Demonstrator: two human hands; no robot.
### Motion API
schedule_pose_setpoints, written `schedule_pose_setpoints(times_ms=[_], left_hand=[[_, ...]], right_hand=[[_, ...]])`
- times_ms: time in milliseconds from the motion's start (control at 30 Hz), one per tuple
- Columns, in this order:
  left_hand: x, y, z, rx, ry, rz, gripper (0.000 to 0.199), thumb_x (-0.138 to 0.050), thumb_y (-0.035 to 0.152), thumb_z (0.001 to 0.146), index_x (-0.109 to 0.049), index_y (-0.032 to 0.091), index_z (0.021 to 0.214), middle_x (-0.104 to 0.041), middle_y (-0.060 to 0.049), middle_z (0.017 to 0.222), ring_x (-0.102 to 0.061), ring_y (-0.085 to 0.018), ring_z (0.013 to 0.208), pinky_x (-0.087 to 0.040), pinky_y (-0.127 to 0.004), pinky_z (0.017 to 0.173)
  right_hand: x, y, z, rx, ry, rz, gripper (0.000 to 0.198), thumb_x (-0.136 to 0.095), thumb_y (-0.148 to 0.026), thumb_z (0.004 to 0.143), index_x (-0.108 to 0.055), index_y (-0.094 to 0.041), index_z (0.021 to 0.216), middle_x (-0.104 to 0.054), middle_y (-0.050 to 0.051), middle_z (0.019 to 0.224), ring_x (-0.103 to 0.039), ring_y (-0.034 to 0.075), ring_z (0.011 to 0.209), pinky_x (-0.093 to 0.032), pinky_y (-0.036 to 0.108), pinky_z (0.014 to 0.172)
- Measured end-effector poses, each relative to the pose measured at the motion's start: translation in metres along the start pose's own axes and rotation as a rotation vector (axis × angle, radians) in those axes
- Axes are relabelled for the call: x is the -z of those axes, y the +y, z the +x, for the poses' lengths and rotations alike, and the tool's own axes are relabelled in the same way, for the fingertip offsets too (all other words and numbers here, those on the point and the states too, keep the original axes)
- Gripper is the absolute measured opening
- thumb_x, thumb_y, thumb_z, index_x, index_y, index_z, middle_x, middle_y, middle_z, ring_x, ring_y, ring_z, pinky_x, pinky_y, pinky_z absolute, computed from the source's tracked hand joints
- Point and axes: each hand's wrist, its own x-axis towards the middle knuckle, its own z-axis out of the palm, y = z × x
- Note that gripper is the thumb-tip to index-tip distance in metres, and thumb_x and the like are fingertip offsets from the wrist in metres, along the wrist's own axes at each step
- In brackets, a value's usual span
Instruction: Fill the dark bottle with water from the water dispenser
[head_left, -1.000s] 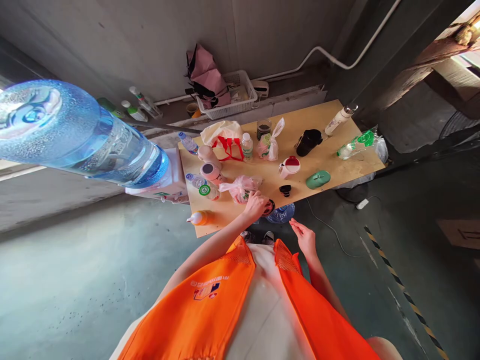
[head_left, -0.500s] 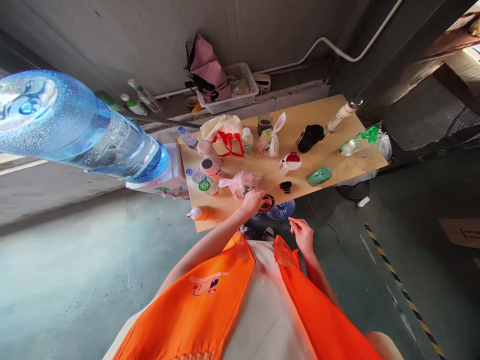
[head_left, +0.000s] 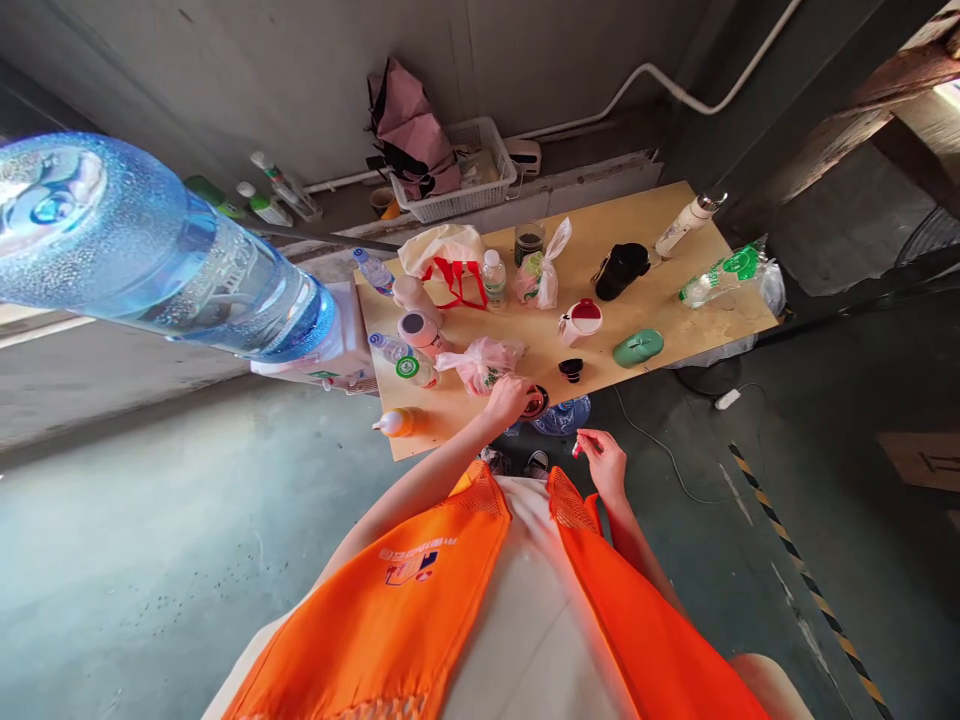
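My left hand (head_left: 511, 398) is at the table's near edge, its fingers closed at the left side of an open cup (head_left: 535, 402) with a dark round rim. Part of the cup is hidden behind the hand. Just beyond lies a knotted pink plastic bag (head_left: 484, 365), and a small black lid (head_left: 571, 370) stands to the right. Off the table's front edge, my right hand (head_left: 606, 464) pinches a small red and white piece (head_left: 577, 448), too small to name.
The wooden table (head_left: 675, 335) carries several bottles, a green case (head_left: 638, 347), a white cup with a red lid (head_left: 581, 322) and a black tumbler (head_left: 621, 271). A large water jug (head_left: 172, 255) rises at the left. A white basket (head_left: 457, 205) stands behind.
My right hand has turned slightly, and more of the red and white piece shows at its fingertips. My left hand stays at the cup.
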Motion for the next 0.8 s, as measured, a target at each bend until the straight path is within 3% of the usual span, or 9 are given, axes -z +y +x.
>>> schedule_pose_setpoints(times_ms=[133,333,400,467,533,600,700,800], left_hand=[[0.004,0.002,-0.001,0.055,0.03,-0.016,0.024,-0.073,0.035,0.098,-0.078,0.015,0.087,-0.08,-0.016,0.095,-0.071,-0.03,0.098,-0.05,-0.036,0.085],[0.003,0.005,-0.008,0.132,0.135,-0.244,0.007,-0.075,0.017,0.093,-0.082,0.019,0.091,-0.084,-0.01,0.102,-0.074,-0.025,0.102,-0.054,-0.035,0.096],[0.004,0.006,-0.017,0.207,0.19,-0.418,0.007,-0.075,0.019,0.092,-0.082,0.018,0.094,-0.084,-0.009,0.101,-0.076,-0.023,0.097,-0.057,-0.034,0.09],[0.008,0.011,-0.03,0.332,0.26,-0.809,0.012,-0.081,0.028,0.088,-0.081,0.017,0.092,-0.083,-0.007,0.091,-0.075,-0.02,0.083,-0.058,-0.031,0.079],[0.014,0.021,-0.047,0.417,0.303,-1.273,0.03,-0.091,0.04,0.076,-0.079,0.016,0.09,-0.08,-0.004,0.083,-0.072,-0.017,0.072,-0.057,-0.028,0.07],[0.021,0.036,-0.062,0.408,0.317,-1.579,0.046,-0.099,0.049,0.065,-0.078,0.016,0.089,-0.077,-0.002,0.081,-0.07,-0.015,0.069,-0.056,-0.026,0.065],[0.032,0.063,-0.078,0.365,0.341,-1.765,0.053,-0.101,0.054,0.061,-0.075,0.017,0.089,-0.075,-0.001,0.079,-0.067,-0.012,0.065,-0.052,-0.024,0.059],[0.038,0.085,-0.082,0.34,0.388,-1.841,0.055,-0.101,0.057,0.061,-0.073,0.019,0.09,-0.073,0.002,0.078,-0.064,-0.011,0.061,-0.05,-0.024,0.056]], right_hand=[[-0.001,-0.004,0.001,0.027,0.04,0.005,0.05,-0.067,-0.067,0.093,-0.08,-0.019,0.096,-0.075,0.009,0.09,-0.072,0.019,0.074,-0.062,0.036,0.076],[-0.005,-0.016,0.002,-0.1,0.069,0.165,0.055,-0.072,-0.071,0.088,-0.075,-0.018,0.101,-0.08,0.01,0.088,-0.075,0.021,0.075,-0.064,0.038,0.077],[-0.005,-0.028,0.001,-0.116,0.093,0.182,0.055,-0.075,-0.071,0.085,-0.073,-0.018,0.101,-0.08,0.009,0.086,-0.076,0.021,0.074,-0.064,0.038,0.076],[-0.002,-0.049,-0.002,-0.084,0.129,0.202,0.051,-0.076,-0.068,0.087,-0.072,-0.019,0.1,-0.079,0.008,0.085,-0.076,0.02,0.073,-0.065,0.036,0.074],[0.002,-0.08,-0.009,0.006,0.186,0.228,0.04,-0.075,-0.059,0.093,-0.07,-0.02,0.102,-0.077,0.006,0.087,-0.076,0.019,0.073,-0.065,0.034,0.072],[0.007,-0.116,-0.016,0.171,0.26,0.228,0.025,-0.072,-0.045,0.099,-0.068,-0.021,0.104,-0.075,0.004,0.092,-0.076,0.017,0.074,-0.066,0.032,0.07],[0.013,-0.169,-0.023,0.566,0.381,0.167,0.008,-0.073,-0.024,0.098,-0.066,-0.022,0.102,-0.069,0.001,0.088,-0.071,0.014,0.069,-0.063,0.029,0.061],[0.012,-0.204,-0.023,0.857,0.408,0.097,0.019,-0.072,-0.012,0.094,-0.065,-0.023,0.108,-0.067,-0.002,0.08,-0.067,0.013,0.061,-0.058,0.026,0.052]])
